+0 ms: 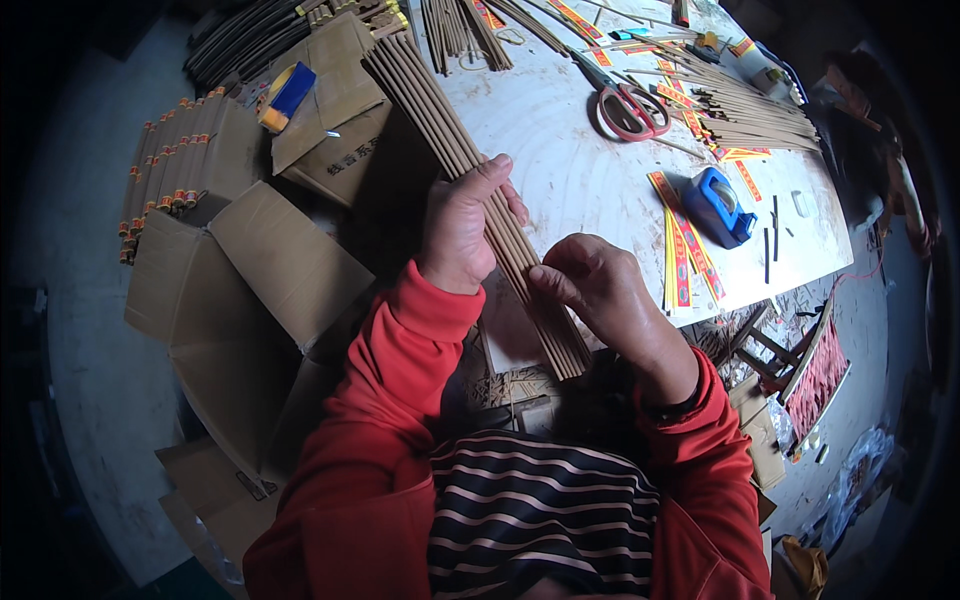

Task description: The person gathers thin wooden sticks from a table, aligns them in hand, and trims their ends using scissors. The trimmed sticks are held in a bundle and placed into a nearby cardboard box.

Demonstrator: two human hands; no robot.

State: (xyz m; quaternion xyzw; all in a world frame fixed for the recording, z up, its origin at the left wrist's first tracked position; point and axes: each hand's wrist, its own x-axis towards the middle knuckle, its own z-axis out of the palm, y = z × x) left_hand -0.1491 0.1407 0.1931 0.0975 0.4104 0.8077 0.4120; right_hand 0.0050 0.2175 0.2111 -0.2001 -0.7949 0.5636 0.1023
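Note:
A bundle of long brown incense sticks (425, 95) slants across the middle, its top end up and to the left and its lower end near my striped apron. My left hand (460, 228) is closed around the middle of the bundle, its thumb lying over the front. Lower down, my right hand (608, 292) grips the bundle's right side with its thumb on the sticks; its other fingertips are partly hidden. The sticks lie side by side and look even at the lower end. Behind them is the white tabletop (545, 140).
Red-handled scissors (632, 108), a blue tape dispenser (718, 205), printed red-and-yellow paper strips (685, 245) and loose sticks (760, 120) lie on the table. To the left stand an open cardboard box (280, 260), a carton (340, 150) and wrapped bundles (170, 165). A stool (818, 385) stands lower right.

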